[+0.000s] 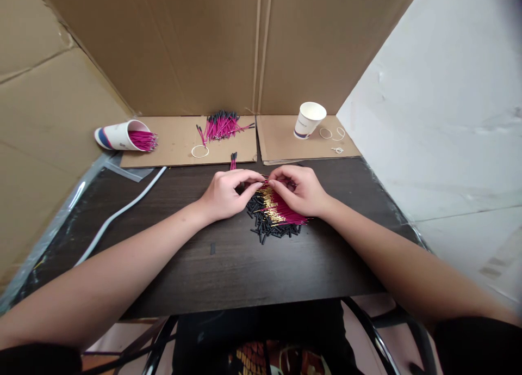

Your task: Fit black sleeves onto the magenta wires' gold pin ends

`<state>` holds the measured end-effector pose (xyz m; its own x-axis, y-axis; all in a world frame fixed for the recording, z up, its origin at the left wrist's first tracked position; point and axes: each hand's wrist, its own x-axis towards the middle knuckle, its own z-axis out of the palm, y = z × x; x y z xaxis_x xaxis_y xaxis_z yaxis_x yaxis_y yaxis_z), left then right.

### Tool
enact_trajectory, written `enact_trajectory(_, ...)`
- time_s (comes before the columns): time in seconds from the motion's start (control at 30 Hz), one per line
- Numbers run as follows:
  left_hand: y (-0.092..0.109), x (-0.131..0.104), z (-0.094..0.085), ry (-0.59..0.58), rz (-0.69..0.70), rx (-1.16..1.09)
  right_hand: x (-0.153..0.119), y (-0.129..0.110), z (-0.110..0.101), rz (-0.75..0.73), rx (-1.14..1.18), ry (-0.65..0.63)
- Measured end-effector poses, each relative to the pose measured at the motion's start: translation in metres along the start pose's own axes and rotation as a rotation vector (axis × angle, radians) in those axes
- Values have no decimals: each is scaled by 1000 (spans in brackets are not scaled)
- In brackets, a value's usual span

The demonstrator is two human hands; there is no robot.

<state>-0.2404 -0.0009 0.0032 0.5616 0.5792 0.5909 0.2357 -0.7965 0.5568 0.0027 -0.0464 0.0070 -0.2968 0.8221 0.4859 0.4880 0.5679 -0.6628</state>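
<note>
My left hand (pixel 231 193) is closed in a pinch, thumb and forefinger together. What sits in its fingertips is too small to make out. Just beside it, my right hand (pixel 300 190) pinches a thin pink wire (pixel 266 182), and the two sets of fingertips almost meet. Under the right hand lies a heap of pink wires (pixel 290 210) with gold-coloured ends (pixel 272 205) pointing left. Small black sleeves (pixel 265 231) are scattered around and below these ends. Beyond my left hand are a few pink wires with black sleeves (pixel 234 160).
At the back, cardboard (pixel 171 141) bears a pile of black-tipped pink wires (pixel 222 125), rubber bands (pixel 199 152) and an upright paper cup (pixel 310 120). A tipped cup (pixel 118 136) of pink wires lies left. A pale cable (pixel 118 211) crosses the dark table (pixel 183 271). Cardboard walls (pixel 196 43) stand behind.
</note>
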Motion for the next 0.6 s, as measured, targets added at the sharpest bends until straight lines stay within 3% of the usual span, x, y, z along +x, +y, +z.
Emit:
enact_trajectory(0.43,0,-1,0,-25,-18,8,1,-2,-1,-7,9,-15)
enact_trajectory(0.6,1,-1,-1,-6,-87,12,3,-8,-3,3,1,106)
